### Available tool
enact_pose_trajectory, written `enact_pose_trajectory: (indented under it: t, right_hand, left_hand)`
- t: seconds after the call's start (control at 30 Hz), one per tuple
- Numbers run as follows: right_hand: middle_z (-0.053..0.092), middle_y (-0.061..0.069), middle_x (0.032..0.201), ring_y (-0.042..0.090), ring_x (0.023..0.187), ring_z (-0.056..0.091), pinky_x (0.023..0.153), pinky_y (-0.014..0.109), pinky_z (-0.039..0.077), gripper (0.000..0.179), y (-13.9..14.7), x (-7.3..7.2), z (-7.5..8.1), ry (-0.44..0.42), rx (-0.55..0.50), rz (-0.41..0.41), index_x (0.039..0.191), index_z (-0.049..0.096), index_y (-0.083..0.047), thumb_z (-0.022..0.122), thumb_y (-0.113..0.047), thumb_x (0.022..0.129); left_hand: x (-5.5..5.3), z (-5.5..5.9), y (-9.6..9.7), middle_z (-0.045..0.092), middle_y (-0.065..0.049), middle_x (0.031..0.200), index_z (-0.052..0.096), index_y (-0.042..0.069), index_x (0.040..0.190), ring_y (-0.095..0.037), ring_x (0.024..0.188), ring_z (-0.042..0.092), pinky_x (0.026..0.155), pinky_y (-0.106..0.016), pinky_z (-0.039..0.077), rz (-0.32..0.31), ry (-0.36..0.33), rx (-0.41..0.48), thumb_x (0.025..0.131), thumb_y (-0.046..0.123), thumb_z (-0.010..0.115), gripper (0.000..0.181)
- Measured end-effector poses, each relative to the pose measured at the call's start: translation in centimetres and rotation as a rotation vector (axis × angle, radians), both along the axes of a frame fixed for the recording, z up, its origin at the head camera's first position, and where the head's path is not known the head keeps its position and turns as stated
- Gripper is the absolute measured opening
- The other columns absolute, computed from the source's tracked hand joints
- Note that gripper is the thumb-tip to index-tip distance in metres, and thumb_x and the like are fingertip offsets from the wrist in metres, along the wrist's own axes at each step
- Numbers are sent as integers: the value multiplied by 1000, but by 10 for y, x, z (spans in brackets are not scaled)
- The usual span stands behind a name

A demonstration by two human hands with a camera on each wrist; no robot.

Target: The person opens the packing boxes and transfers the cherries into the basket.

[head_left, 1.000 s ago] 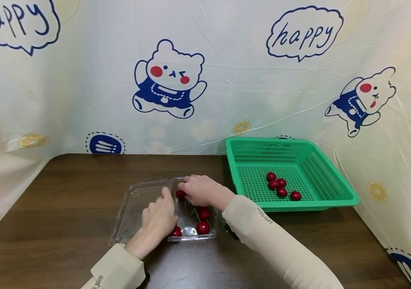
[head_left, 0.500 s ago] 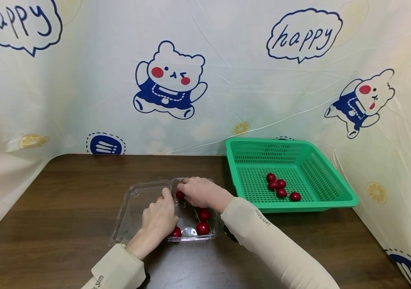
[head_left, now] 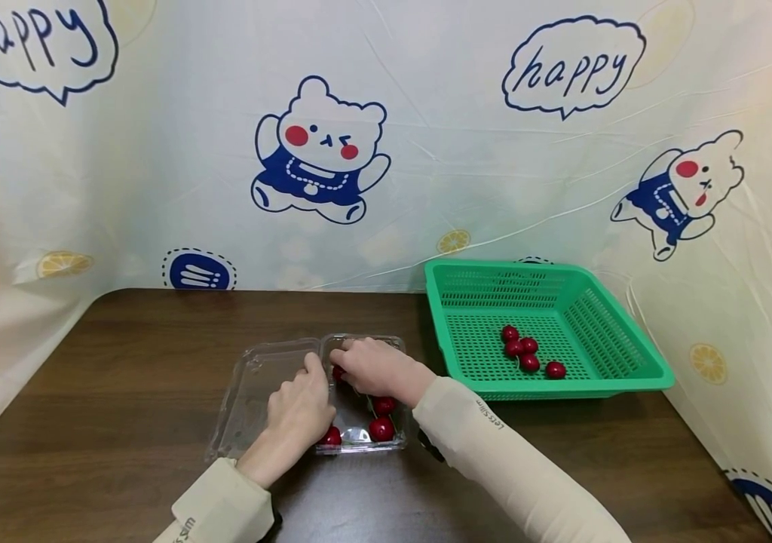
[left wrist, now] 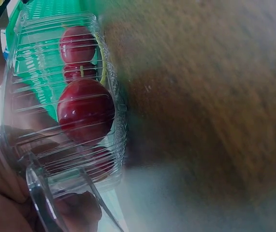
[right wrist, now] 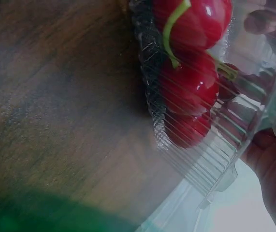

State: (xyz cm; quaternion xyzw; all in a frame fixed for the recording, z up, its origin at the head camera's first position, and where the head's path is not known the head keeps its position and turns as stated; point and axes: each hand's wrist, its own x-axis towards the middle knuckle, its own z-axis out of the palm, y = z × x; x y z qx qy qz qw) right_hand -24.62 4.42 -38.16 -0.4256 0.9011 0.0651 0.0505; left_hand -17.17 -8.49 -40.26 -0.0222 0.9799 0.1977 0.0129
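Observation:
A clear plastic box [head_left: 359,446] with its lid [head_left: 257,392] folded out to the left lies on the table. My left hand [head_left: 299,407] grips the box where lid and tray join; in the left wrist view its fingers lie about the plastic edge. Inside the tray, toward its far left corner, my right hand [head_left: 382,367] pinches a red cherry [head_left: 337,372], mostly covered by the fingers. Two cherries [head_left: 381,429] rest along the tray's right side, and another cherry [head_left: 330,436] sits at the near left, partly behind the left hand. Green stems show in the right wrist view.
A green plastic basket [head_left: 562,388] stands at the back right with several cherries [head_left: 528,363] on its floor. A printed cloth [head_left: 399,151] hangs behind the brown wooden table [head_left: 142,392].
My right hand has shifted slightly down and toward the near side with the cherry inside the tray. The left hand and the basket stay where they were.

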Motion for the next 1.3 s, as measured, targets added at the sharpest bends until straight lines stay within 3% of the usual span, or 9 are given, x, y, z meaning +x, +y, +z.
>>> enact_pose_trajectory:
  t: [0.4, 0.7, 1.03, 1.3]
  right_hand:
    - [64, 5, 113, 15, 93, 67, 89, 28, 55, 26, 1, -1, -7, -29, 40, -53, 120, 59, -16, 62, -24, 96]
    - [56, 5, 113, 12, 79, 63, 78, 23, 54, 27, 3, 2, -14, -29, 14, -56, 120, 61, -18, 65, -15, 94]
    - [55, 6, 114, 12, 74, 59, 73, 22, 53, 29, 3, 4, -16, -54, -11, -86, 120, 59, -18, 66, -10, 92]
    - [60, 5, 113, 13, 82, 63, 81, 24, 55, 29, 2, 3, -14, -52, 0, -73, 120, 60, -18, 67, -12, 92]
  left_hand:
    - [0, -1, 0, 61, -17, 84, 40, -1, 107, -35, 63, 61, 54, -46, 47, 4, 0, -2, 78, 12, 70, 44]
    - [0, 0, 1, 62, -18, 86, 40, -1, 107, -39, 68, 64, 58, -49, 49, 12, 10, -4, 78, 12, 70, 44]
    - [1, -1, 0, 62, -19, 86, 40, -2, 108, -40, 69, 64, 58, -50, 49, 9, 19, 0, 77, 12, 69, 44]
    - [1, -1, 0, 62, -19, 85, 40, -2, 107, -40, 68, 64, 57, -50, 48, 10, 20, 9, 77, 12, 69, 44]
